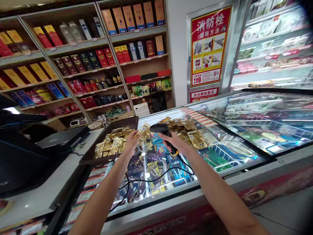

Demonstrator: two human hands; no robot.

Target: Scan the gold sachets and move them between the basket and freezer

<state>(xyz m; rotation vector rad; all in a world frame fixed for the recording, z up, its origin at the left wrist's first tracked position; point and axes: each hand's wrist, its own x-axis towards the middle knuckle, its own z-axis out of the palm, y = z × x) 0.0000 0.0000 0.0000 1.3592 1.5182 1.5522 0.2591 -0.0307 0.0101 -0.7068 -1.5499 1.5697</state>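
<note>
My right hand (174, 141) is wrapped round the handle of a black barcode scanner (161, 128), whose head points left. Pinched in my left hand (132, 141) is a small gold snack packet (144, 129), held up in front of the scanner head. Beneath my left hand, a dark brown woven basket (91, 156) holds many gold packets (116, 145). More gold packets (195, 138) lie in a pile on the freezer's glass top, just beyond and right of my right hand. From the scanner a black cable (156, 179) loops across the glass toward the lower left.
The glass-topped freezer (176, 192) shows packaged goods inside. At left stand a counter (61, 169) and dark checkout equipment (22, 153). Shelves (137, 32) of boxes line the back wall, beside a red poster (210, 45). A lit display fridge (274, 49) stands at right.
</note>
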